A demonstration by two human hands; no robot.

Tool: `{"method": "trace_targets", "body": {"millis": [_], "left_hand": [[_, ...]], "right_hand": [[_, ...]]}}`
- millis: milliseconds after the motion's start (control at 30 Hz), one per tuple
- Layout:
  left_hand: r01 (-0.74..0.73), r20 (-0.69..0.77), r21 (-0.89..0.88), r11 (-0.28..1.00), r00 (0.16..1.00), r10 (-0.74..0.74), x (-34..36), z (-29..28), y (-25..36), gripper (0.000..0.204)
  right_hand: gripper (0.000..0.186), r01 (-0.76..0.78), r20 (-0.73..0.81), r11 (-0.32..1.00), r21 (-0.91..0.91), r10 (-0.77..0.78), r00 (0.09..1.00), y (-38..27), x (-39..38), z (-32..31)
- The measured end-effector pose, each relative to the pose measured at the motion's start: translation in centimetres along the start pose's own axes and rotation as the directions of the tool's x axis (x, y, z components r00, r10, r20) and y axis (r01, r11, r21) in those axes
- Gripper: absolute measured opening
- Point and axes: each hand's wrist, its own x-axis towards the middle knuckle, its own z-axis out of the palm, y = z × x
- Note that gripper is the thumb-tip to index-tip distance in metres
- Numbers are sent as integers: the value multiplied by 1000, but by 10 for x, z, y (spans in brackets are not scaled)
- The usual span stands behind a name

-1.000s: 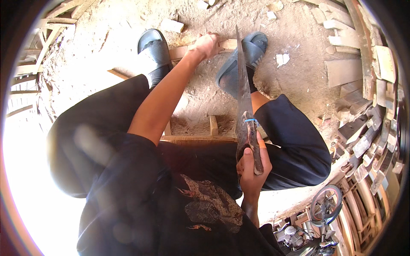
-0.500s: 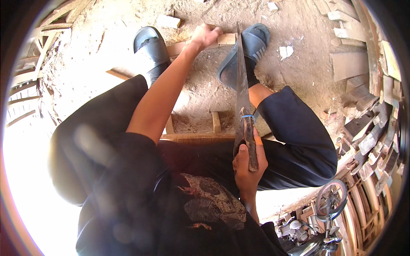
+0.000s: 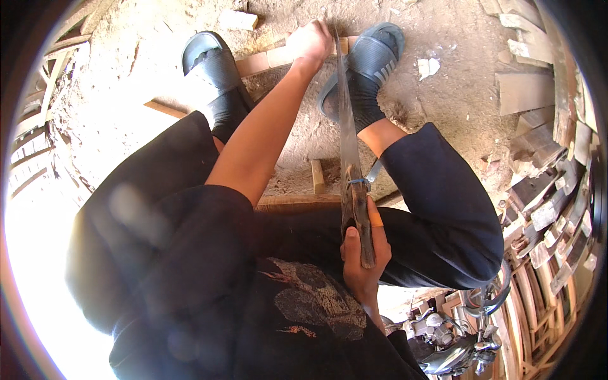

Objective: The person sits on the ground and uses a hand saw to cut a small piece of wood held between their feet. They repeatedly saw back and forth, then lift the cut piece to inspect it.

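Observation:
In my right hand [image 3: 364, 259] is a handsaw [image 3: 347, 126], held by its dark wooden handle, with blue binding where the blade meets it. The long blade points away from me, and its far end lies close beside my left hand [image 3: 310, 43]. That hand is closed over a narrow wooden strip [image 3: 254, 64] on the ground; its fingertips are partly hidden. The strip spans between my two sandalled feet, and its short right end shows past the blade, touching or close to my right sandal [image 3: 380, 50].
A low wooden bench edge [image 3: 294, 201] with a small upright block [image 3: 317, 176] is below my knees. A wood offcut [image 3: 238, 19] lies beyond my feet. Stacked scrap wood [image 3: 538, 152] lines the right side, with a motorcycle [image 3: 443, 335] at lower right.
My left hand has slid right along the strip, up to the blade. The saw has shifted slightly left and its handle has come a little nearer to me.

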Motion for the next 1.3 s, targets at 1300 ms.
{"method": "trace_targets", "body": {"millis": [1300], "left_hand": [[-170,151,391,905,981,119,32,38,-9,28]], "right_hand": [[53,65,31,997,-50,-63,998,17,7,4]]}}
